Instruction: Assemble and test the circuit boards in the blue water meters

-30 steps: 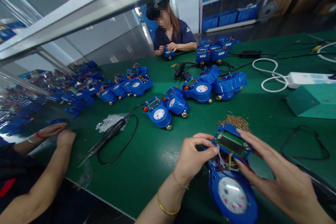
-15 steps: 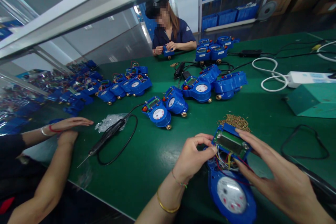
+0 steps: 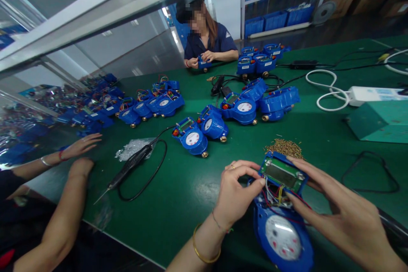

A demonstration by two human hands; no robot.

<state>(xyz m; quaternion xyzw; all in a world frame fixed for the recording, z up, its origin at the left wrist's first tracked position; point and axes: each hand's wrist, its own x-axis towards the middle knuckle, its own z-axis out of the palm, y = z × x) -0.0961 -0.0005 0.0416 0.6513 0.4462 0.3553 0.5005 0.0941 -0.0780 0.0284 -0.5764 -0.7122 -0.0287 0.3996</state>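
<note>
A blue water meter (image 3: 283,238) with a round white dial lies in front of me, its upper housing tipped up. Set in that housing is a green circuit board (image 3: 282,174) with a grey display, and several thin coloured wires run below it. My left hand (image 3: 240,187) pinches the left edge of the housing between thumb and fingers, close to the wires. On the opposite side my right hand (image 3: 334,204) grips the housing, thumb at the lower corner and fingers along the top edge. Just behind the meter lies a heap of small brass screws (image 3: 285,148).
Several more blue meters (image 3: 193,138) stand across the green table (image 3: 191,191). To the left lie a black electric screwdriver (image 3: 130,165) and a bag of clear parts (image 3: 132,149). A co-worker's arms (image 3: 63,212) reach in; another person (image 3: 210,42) sits opposite. A green box (image 3: 381,121) stands right.
My hands stay on the meter, which has shifted slightly right with the board tilted a little differently. At the left, the co-worker's far hand has moved left, away from the bag.
</note>
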